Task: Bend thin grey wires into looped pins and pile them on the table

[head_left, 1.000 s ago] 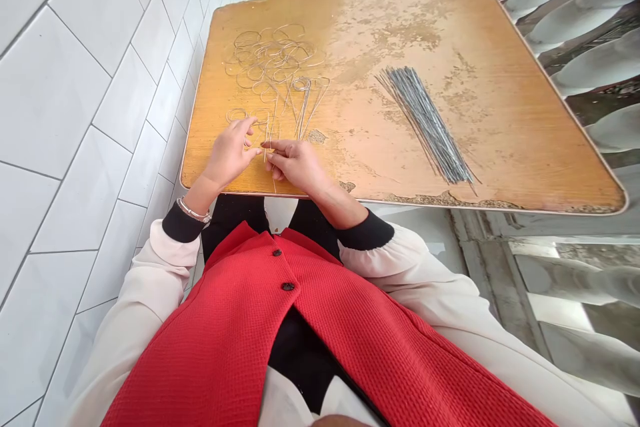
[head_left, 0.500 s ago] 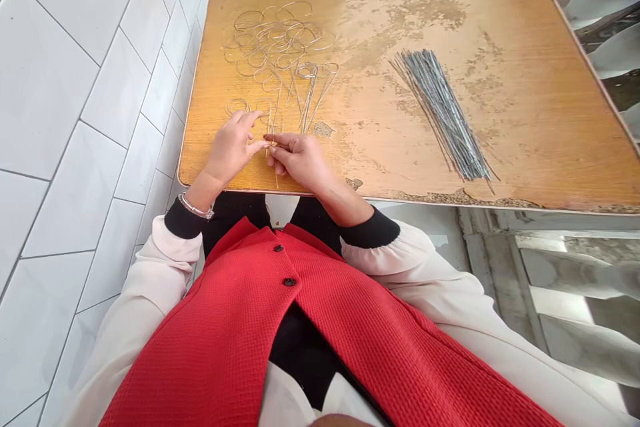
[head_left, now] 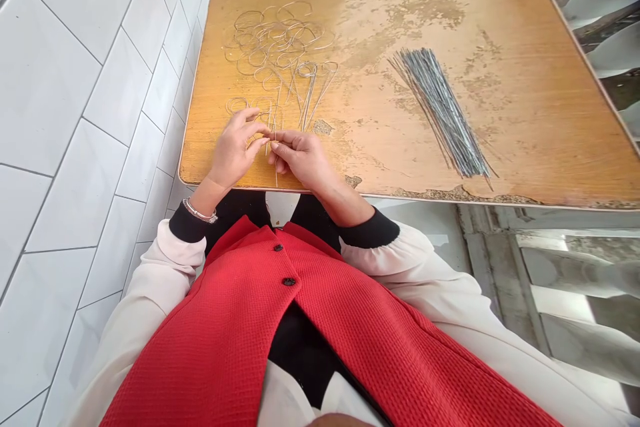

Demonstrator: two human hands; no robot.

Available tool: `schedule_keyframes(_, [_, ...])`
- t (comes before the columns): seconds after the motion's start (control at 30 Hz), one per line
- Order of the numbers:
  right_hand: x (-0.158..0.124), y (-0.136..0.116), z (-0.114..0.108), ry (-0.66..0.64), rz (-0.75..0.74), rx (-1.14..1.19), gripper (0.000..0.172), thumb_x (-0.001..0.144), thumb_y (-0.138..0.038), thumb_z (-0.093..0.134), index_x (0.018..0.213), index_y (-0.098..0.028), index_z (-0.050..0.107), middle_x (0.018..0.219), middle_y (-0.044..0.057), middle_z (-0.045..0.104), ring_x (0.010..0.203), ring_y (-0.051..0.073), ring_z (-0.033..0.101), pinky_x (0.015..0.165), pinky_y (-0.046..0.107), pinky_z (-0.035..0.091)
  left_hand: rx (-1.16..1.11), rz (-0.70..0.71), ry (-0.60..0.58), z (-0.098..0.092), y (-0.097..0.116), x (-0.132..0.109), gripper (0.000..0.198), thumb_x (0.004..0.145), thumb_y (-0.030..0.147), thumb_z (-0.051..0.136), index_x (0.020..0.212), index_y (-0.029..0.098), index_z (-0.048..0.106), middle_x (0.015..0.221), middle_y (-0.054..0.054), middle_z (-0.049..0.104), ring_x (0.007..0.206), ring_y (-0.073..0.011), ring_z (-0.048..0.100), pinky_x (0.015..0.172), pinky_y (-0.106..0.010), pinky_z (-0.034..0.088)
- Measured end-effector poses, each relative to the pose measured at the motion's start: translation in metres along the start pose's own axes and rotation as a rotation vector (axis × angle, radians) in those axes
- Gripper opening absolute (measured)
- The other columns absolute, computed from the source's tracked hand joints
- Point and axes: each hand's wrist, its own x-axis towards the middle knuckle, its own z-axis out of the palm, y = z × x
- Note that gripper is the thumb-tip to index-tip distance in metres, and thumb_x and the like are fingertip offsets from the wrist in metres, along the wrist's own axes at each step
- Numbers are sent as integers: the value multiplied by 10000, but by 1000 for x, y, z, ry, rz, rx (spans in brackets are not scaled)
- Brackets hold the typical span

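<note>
Near the table's front left edge, my right hand pinches a thin metal wire between thumb and fingers. The wire stands nearly in line with my view, its lower end poking out below the fingers. My left hand meets it from the other side, thumb and index finger closed at the wire beside the right fingertips, the other fingers raised. The exact grip point is partly hidden by the fingers. Just beyond my hands lie several wires with looped ends.
A tangle of curled wires covers the table's left part. To the right lies a bundle of straight grey wires. The worn wooden table has a chipped front edge. A white tiled wall stands close on the left, balusters on the right.
My left index finger has come down toward the thumb at the wire. The right hand keeps its pinch almost in place. The wires on the table lie as before.
</note>
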Motion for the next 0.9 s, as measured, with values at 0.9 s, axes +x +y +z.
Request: schedule_keyframes(0.9, [-23, 11, -28, 221, -281, -704, 155, 842, -150, 627, 895, -188, 766, 921, 104, 716, 829, 231, 661, 851, 403, 515, 115, 16, -90, -10, -16, -12, 196, 895, 155, 583, 1027, 204, 719, 1289, -83, 672, 1238, -230, 621, 1120, -407, 477])
